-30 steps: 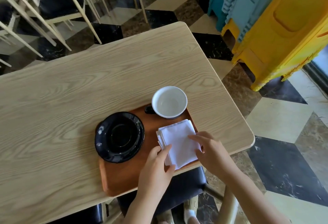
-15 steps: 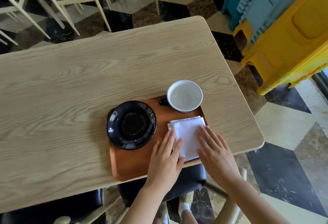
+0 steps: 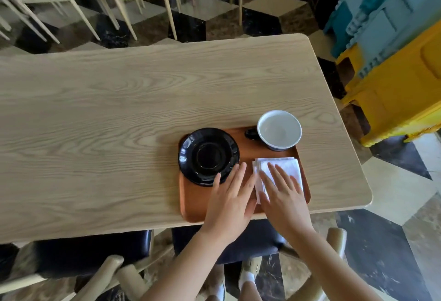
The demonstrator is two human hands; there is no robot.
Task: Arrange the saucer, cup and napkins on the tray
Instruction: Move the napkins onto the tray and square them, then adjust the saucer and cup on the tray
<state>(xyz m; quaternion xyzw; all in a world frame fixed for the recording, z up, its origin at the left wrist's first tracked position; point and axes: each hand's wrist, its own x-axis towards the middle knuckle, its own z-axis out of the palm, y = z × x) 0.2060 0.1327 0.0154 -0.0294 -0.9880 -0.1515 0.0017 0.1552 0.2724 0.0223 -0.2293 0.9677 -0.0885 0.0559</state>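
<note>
A brown rectangular wooden tray [image 3: 191, 207] is set at the near edge of a pale wood-grain table [image 3: 119, 109]. On it are seen a glossy black round saucer [image 3: 209, 156] at the left, a white-lined dark cup [image 3: 279, 130] at the far right corner, and a stack of folded white napkins [image 3: 286, 167] just below the cup. The right hand [image 3: 282, 193] is laid flat on the napkins, fingers spread and nothing pinched. The left hand [image 3: 230, 197] is held flat beside them, fingers extended and close together, fingertips at the saucer's rim. Risk is judged as follows: the stack could be fanned or pushed over the tray's right rim by a sliding palm; the saucer could be nudged by the left fingertips.
</note>
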